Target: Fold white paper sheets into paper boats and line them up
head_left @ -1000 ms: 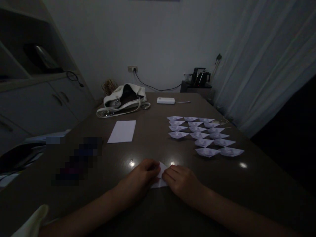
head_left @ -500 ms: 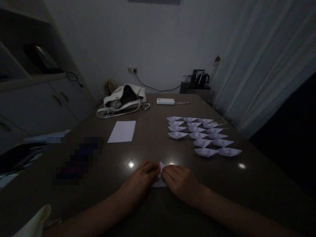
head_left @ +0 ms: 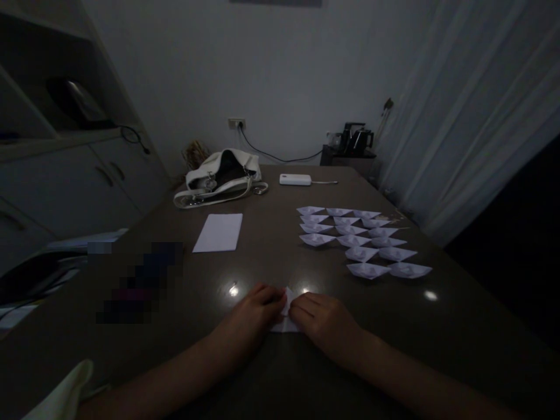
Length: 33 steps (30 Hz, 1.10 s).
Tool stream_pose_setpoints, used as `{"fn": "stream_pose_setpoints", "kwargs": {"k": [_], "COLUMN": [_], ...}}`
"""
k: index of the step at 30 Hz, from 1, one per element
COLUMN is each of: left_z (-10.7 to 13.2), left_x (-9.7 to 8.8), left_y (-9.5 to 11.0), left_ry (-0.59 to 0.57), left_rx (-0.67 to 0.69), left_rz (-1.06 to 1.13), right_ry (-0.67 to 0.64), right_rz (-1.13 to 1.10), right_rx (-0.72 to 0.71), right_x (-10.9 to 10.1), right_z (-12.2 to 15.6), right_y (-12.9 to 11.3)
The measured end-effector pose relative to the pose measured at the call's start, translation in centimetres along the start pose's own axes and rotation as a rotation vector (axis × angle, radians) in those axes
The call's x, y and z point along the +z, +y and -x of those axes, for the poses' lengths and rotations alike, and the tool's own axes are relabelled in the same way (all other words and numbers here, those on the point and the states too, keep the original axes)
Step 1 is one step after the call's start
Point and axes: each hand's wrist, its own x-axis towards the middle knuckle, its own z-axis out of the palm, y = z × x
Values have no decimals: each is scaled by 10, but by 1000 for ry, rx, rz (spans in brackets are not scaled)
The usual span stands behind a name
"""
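small white folded paper [head_left: 286, 318], flat on dark worktop [head_left: 271, 262], pointed tip up-front, mostly covered, pinned between both hands

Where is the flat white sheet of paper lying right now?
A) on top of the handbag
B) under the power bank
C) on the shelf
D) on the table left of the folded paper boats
D: the flat white sheet lies on the bare table, left of the rows of folded paper boats and nearer than the handbag.
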Motion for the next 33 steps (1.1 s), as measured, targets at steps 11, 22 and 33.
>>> {"fn": "stream_pose_setpoints", "kwargs": {"k": [11, 22, 33], "left_z": [-1, -3, -3], "left_x": [-2, -7, -4], "left_y": [4, 9, 7], "left_ry": [-15, -42, -60], "left_rx": [-25, -31, 7], "left_rz": [22, -14, 20], "right_ry": [76, 130, -7], "right_rz": [45, 73, 35], "right_rx": [-49, -90, 78], "right_x": [0, 4, 0], "right_z": [0, 0, 7], "right_y": [1, 2, -14]}}
